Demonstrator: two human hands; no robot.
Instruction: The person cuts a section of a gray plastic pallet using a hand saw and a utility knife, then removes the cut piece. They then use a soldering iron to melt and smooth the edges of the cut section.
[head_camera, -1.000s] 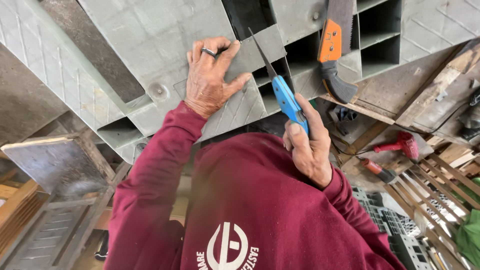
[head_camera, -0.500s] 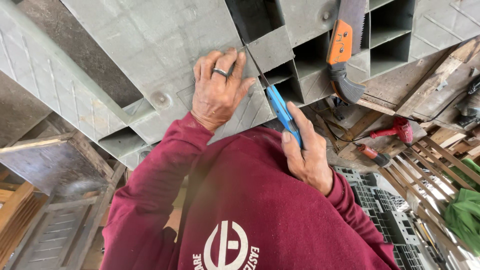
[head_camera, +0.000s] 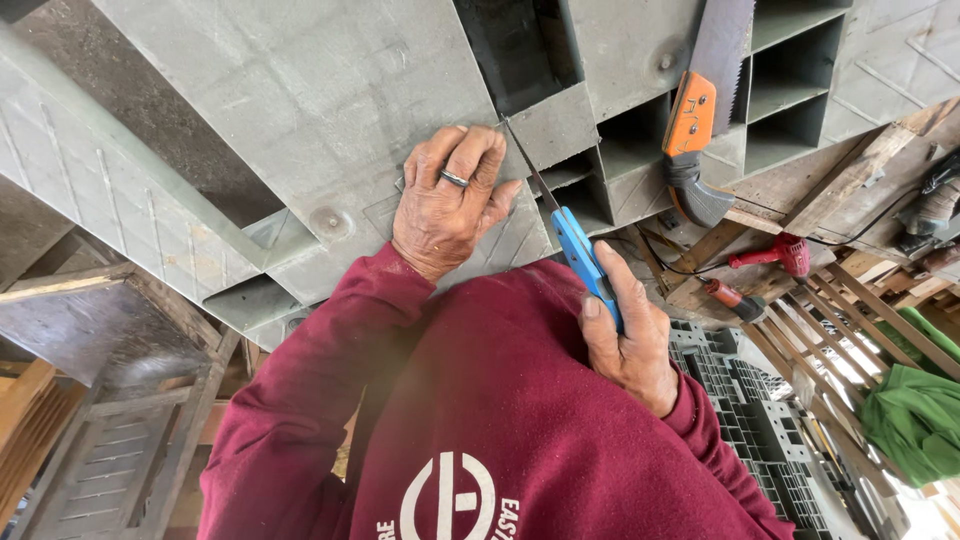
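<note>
Left hand bracing grey plastic panel; right hand working a blue-handled narrow saw.

Your left palm lies flat, fingers spread, pinning the panel beside the cut. Your right grip is closed around the blue handle, blade tip meeting the panel's notch edge. An orange-handled saw lies unused on the panel, near the cut.

A workshop, rough and cluttered. Grey moulded plastic pallet as the work surface, its grid of open cells showing at the far edge. Orange-handled handsaw lying on it. Red power drill with a cable beside it on weathered timber planks. More wooden pallets and slatted frames stacked around, another dark plastic grid pallet lower down, a green cloth thrown over wood.
</note>
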